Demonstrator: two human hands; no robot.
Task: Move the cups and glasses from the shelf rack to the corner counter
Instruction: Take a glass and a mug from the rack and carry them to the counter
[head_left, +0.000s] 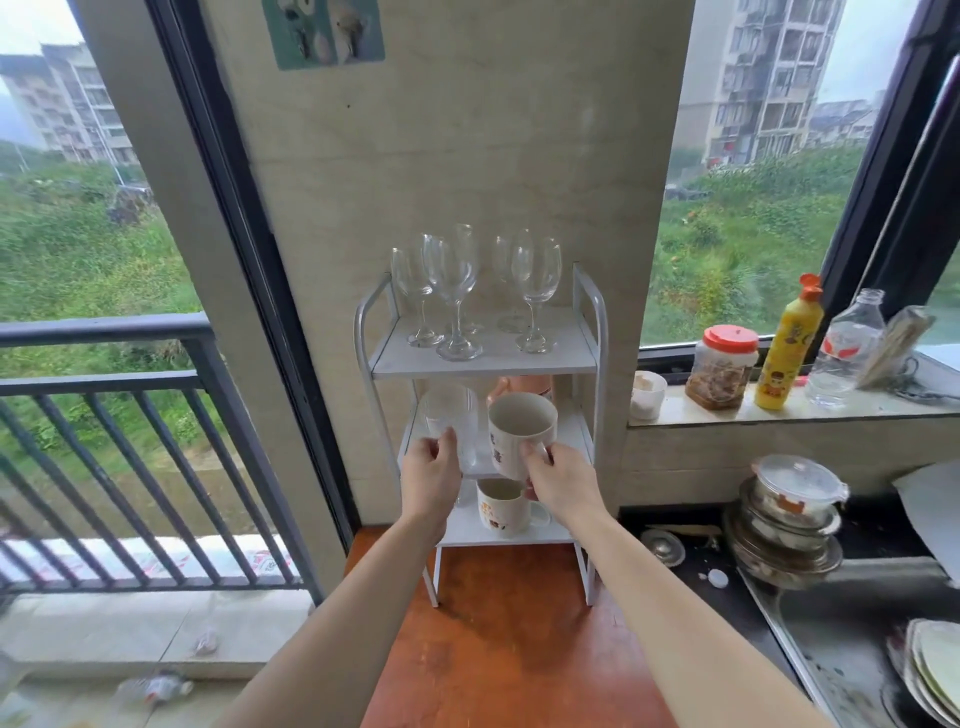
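Pickup: left hand (431, 480) grip round clear glass tumbler (451, 415), right hand (565, 483) holding white ceramic mug (519, 434); next, withdraw from white metal shelf rack (483, 365).

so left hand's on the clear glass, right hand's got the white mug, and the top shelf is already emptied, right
Not quite. The top shelf is not emptied: the head view shows several wine glasses standing on it. The rest is right: the left hand grips the clear glass and the right hand holds the white mug.
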